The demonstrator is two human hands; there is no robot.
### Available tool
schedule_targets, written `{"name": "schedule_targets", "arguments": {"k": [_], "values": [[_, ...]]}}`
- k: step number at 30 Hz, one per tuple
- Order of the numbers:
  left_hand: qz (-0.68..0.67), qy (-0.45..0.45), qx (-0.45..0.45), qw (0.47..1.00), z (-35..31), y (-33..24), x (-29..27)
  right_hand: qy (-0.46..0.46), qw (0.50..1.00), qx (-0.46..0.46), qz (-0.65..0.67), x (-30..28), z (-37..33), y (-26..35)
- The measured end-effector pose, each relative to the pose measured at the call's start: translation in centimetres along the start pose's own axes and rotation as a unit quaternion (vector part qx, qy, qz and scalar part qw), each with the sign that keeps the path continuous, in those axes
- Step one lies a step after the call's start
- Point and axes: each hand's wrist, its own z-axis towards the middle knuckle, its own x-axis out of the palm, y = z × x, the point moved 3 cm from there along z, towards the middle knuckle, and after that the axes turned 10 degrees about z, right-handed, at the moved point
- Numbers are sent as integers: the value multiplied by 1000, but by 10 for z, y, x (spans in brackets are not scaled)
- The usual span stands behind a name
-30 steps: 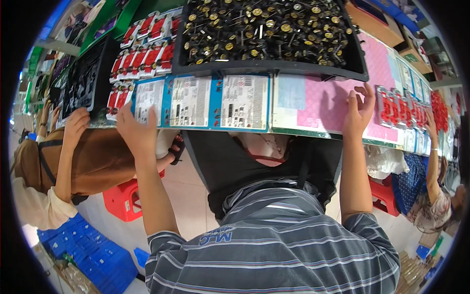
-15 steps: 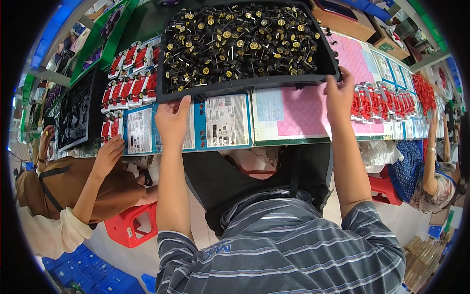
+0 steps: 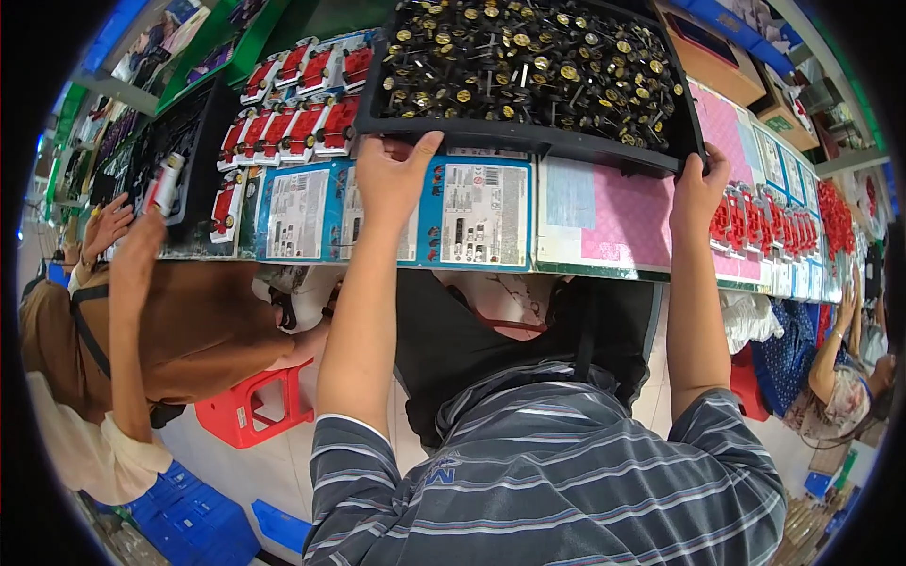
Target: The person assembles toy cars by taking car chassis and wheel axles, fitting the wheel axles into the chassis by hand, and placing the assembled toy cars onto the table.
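Workbench (image 3: 604, 212) runs left to right, covered with printed cards and a pink mat. Black tray (image 3: 528, 141) of small brass and black parts sits at the far centre of the bench, its near edge over the cards. Left hand (image 3: 394, 179) grasps the tray's near-left rim. Right hand (image 3: 696, 189) grasps the near-right corner. Red toy cars (image 3: 302, 104) lie left of the tray. A neighbour's hand (image 3: 104, 226) is raised at far left.
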Motion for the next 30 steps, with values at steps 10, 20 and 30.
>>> {"name": "schedule_targets", "arguments": {"k": [10,20,30], "values": [[-51,41,54,996,-11,1,3,72,995,70,29,-23,-15,22],[-123,41,46,990,-6,11,2,111,956,-95,-253,-99,-52,64],[-42,-76,-7,996,-53,7,1,128,908,-126,-379,-121,-53,38]]}}
